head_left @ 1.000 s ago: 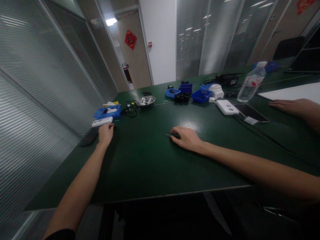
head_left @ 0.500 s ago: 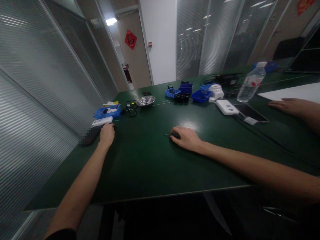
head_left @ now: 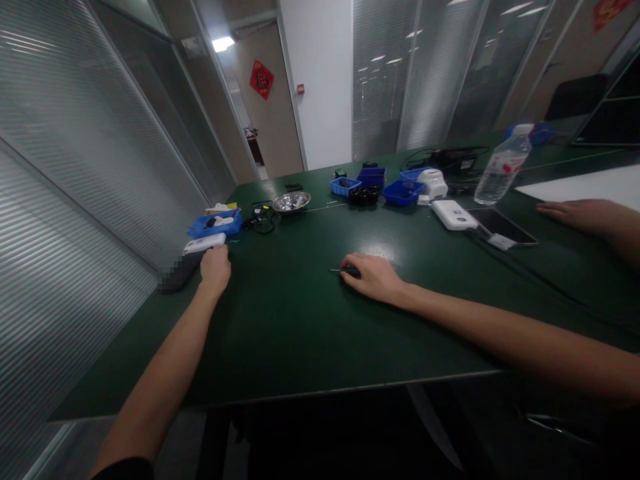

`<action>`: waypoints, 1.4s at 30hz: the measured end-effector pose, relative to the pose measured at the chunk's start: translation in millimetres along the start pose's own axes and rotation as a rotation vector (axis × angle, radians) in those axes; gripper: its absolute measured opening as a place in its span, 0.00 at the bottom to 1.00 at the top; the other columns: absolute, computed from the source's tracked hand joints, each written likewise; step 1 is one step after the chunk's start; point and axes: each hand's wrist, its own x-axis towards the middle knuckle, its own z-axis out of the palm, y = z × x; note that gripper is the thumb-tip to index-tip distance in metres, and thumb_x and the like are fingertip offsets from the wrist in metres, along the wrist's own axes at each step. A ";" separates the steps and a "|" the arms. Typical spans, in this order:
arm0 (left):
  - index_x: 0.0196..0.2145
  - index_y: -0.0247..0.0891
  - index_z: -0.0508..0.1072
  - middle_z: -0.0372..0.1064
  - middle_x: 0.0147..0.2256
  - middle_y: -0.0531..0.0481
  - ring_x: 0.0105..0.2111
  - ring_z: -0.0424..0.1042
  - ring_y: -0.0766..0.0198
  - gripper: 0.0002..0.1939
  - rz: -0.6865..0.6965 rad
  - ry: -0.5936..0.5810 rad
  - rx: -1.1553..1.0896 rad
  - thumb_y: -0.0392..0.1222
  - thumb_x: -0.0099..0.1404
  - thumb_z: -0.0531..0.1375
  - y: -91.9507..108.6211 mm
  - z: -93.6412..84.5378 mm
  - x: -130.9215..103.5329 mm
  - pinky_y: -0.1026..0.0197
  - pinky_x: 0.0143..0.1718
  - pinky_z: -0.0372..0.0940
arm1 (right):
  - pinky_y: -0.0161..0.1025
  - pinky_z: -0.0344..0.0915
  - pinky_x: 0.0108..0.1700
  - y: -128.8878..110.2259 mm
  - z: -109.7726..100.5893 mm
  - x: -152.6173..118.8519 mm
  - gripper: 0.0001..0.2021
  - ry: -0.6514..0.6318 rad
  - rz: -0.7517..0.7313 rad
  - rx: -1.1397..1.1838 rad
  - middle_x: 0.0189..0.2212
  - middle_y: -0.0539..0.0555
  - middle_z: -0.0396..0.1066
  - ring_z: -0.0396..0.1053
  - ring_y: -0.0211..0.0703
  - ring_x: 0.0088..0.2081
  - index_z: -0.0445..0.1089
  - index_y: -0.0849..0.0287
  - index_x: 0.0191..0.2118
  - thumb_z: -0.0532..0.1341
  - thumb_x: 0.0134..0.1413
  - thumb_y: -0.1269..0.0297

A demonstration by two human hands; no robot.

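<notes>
My right hand [head_left: 374, 277] rests on the green table, closed around the dark handle of a small screwdriver [head_left: 350, 272]. Its thin metal shaft points left. At the left, my left hand [head_left: 215, 267] is closed with its back toward me, so whatever its fingers hold is hidden. Just beyond that hand lies a white flat device [head_left: 205, 243], and beside it on the left is a dark flat object [head_left: 181, 272], partly pixelated. Behind these stands a blue basket [head_left: 216, 225] with small items in it.
A metal bowl [head_left: 291, 203] and black cables [head_left: 261, 219] lie farther back. Blue bins [head_left: 401, 193] stand at the back. To the right are a white power bank [head_left: 453, 215], a phone [head_left: 505, 227], a water bottle [head_left: 504, 165] and another person's hand [head_left: 585, 215].
A small dark bit that showed at my left fingertips is now out of sight as that hand turned slightly. My right hand and the screwdriver stay almost where they were.
</notes>
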 end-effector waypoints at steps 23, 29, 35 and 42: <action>0.53 0.43 0.80 0.79 0.49 0.47 0.50 0.78 0.58 0.14 0.686 -0.151 -0.857 0.38 0.74 0.59 120.7 -49.7 -47.2 0.53 0.56 0.70 | 0.42 0.65 0.41 1.3 0.6 0.3 0.11 0.000 -0.042 0.019 0.46 0.55 0.78 0.75 0.49 0.43 0.73 0.55 0.51 0.60 0.69 0.57; 0.66 0.45 0.69 0.78 0.49 0.46 0.45 0.77 0.61 0.26 0.739 -0.253 -1.136 0.39 0.72 0.64 173.8 -65.1 -85.0 0.59 0.43 0.70 | 0.41 0.63 0.41 -3.6 -1.4 -0.9 0.11 -0.001 -0.054 0.010 0.44 0.55 0.78 0.74 0.48 0.41 0.74 0.55 0.50 0.61 0.66 0.58; 0.62 0.43 0.73 0.75 0.53 0.44 0.50 0.75 0.58 0.22 0.762 -0.244 -1.154 0.42 0.72 0.65 166.7 -60.8 -83.3 0.57 0.47 0.69 | 0.40 0.62 0.40 -6.2 -3.8 -2.7 0.11 0.021 -0.068 0.017 0.43 0.54 0.78 0.74 0.47 0.40 0.74 0.56 0.49 0.61 0.65 0.59; 0.52 0.40 0.80 0.77 0.49 0.45 0.47 0.74 0.58 0.12 0.801 -0.242 -1.073 0.41 0.75 0.62 167.3 -63.5 -82.3 0.56 0.47 0.69 | 0.39 0.59 0.36 -2.7 1.4 -4.5 0.11 0.069 -0.148 -0.005 0.40 0.53 0.77 0.73 0.45 0.37 0.75 0.56 0.47 0.62 0.65 0.58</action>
